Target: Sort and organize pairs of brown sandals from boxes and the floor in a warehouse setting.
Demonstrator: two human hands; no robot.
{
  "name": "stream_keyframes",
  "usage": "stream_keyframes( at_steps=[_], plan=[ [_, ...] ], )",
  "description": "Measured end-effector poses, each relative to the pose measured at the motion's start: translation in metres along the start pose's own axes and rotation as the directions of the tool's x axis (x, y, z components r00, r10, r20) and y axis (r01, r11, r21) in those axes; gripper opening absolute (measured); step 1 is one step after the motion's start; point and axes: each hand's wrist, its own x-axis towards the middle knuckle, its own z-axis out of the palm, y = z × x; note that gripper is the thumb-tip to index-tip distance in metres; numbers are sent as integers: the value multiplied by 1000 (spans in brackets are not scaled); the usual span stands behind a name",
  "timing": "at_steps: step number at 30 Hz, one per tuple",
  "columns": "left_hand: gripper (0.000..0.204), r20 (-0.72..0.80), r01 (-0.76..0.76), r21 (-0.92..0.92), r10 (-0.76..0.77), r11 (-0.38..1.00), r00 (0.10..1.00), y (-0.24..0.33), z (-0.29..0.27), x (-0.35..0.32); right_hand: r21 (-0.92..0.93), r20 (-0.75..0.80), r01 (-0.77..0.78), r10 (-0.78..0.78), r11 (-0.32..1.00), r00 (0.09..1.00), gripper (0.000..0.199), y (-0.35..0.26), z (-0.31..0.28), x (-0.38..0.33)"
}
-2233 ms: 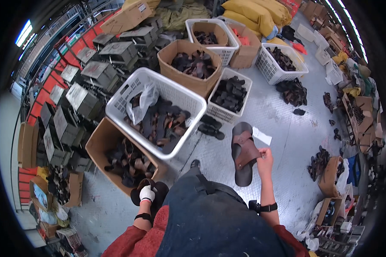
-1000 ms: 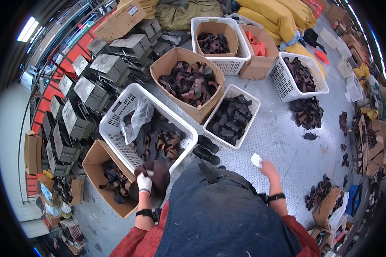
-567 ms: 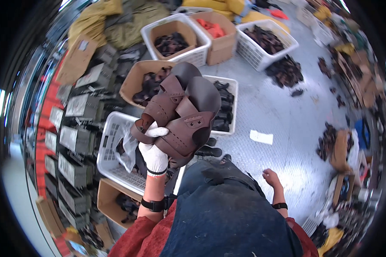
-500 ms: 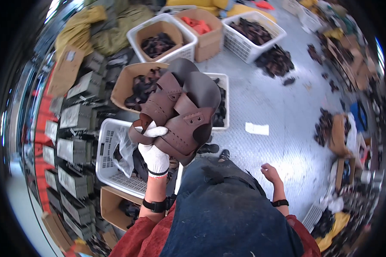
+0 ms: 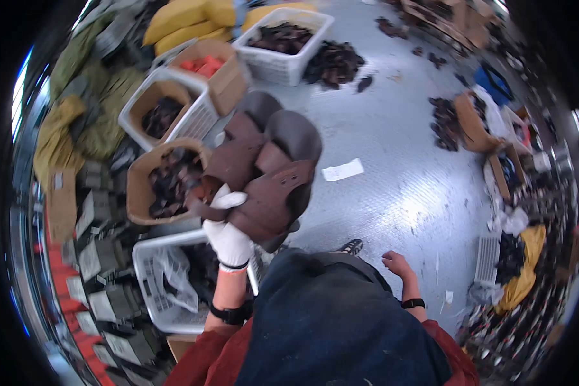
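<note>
My left hand [image 5: 229,239], in a white glove, is closed on a pair of brown sandals [image 5: 268,196] held up in front of me. The thumb lies over a strap near the heel end, and the dark insoles show at the far end. Part of the glove's fingers is hidden behind the sandals. Low on the right, my right hand [image 5: 399,263] is bare and hangs beside the dark blue apron [image 5: 341,321], its fingers loosely bent with nothing in them.
Cardboard boxes [image 5: 137,192] and white baskets [image 5: 289,76] of dark straps stand ahead and left. A white basket [image 5: 149,283] with clear plastic is near my left arm. Metal moulds [image 5: 103,260] line the left side. Strap piles [image 5: 334,64] and a white paper [image 5: 343,170] lie on the floor.
My view has turned to the right, so the baskets and boxes sit farther left. The sandals stay in my left hand, and my right hand still hangs at my side.
</note>
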Motion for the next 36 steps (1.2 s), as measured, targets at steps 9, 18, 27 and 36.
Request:
stream_keyframes(
  at_steps=[9,18,27,36],
  plan=[
    [23,152,354,-121,-336,927,930,-56,141,-25,74,-193,-13,27,997,981,28,79,-84,-1],
    [30,286,421,-101,-379,901,880,-83,310,-30,-89,-972,829,-232,551,49,62,-33,-404,-160],
    [26,474,453,-40,-382,891,793,-151,434,-8,-749,-642,642,-413,162,-646,64,-11,-504,-248],
    [25,431,530,-149,-428,834,794,-225,563,88,-824,-562,540,-371,173,-739,62,-72,-632,-103]
  ],
)
